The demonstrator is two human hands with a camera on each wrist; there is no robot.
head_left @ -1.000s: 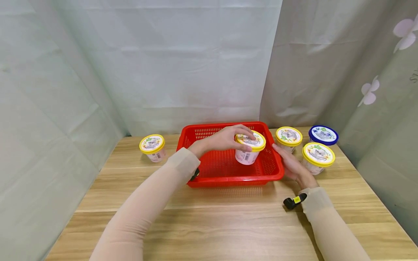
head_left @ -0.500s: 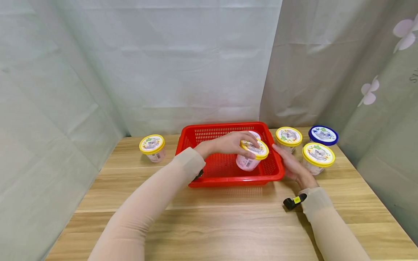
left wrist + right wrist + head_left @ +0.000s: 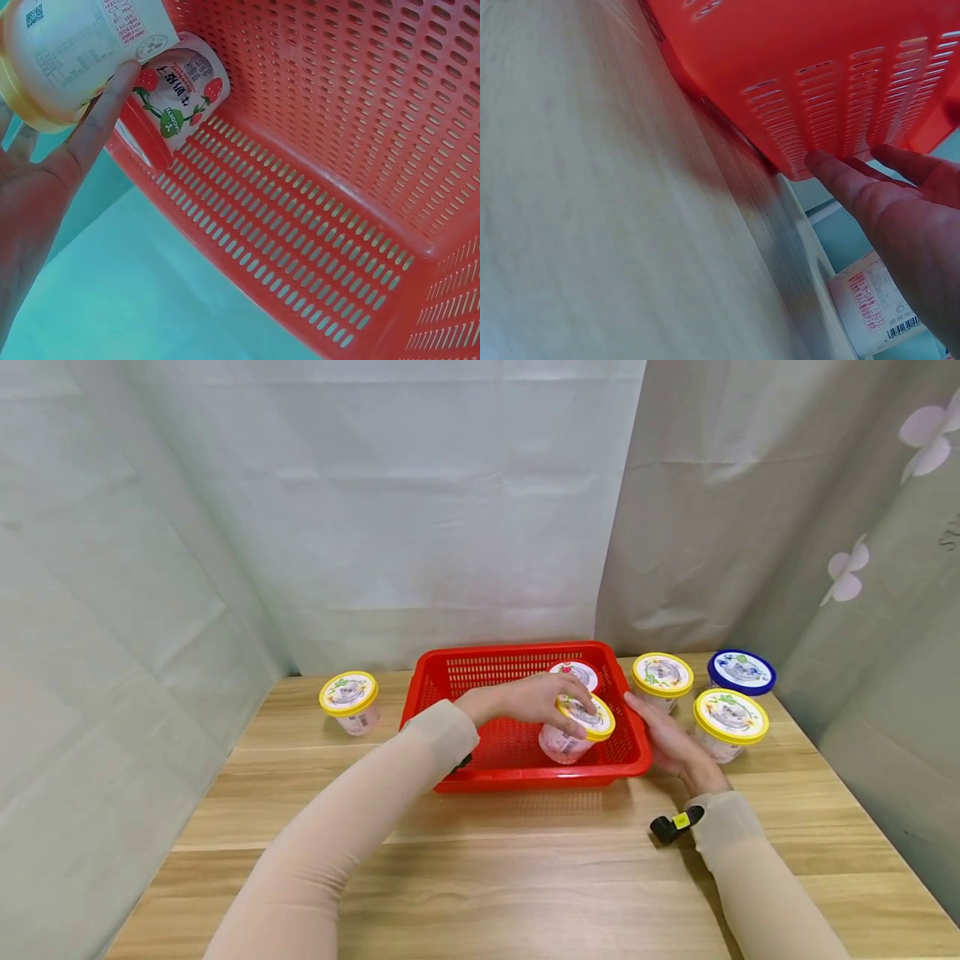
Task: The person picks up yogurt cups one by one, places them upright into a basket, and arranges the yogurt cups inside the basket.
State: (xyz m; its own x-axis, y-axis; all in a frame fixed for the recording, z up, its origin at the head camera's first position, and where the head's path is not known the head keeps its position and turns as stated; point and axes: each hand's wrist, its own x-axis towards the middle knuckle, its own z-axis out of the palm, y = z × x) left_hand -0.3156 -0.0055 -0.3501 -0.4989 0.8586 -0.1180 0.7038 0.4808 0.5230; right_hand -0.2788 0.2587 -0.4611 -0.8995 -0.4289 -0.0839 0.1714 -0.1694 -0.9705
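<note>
The red basket (image 3: 517,752) sits mid-bench (image 3: 480,877), holding a strawberry cup (image 3: 574,673) in its 1 o'clock corner. The left hand (image 3: 536,700) grips a tilted yellow-lidded cup (image 3: 576,729) low inside the basket, just before the strawberry cup. The right hand (image 3: 670,739), fingers straight, rests against the basket's 3 o'clock wall. Three cups (image 3: 730,723) crowd the bench at 2 o'clock; one cup (image 3: 349,701) stands alone at 10 o'clock.

red basket (image 3: 517,771) left half free, strawberry cup (image 3: 574,673) blocking far right corner
</note>
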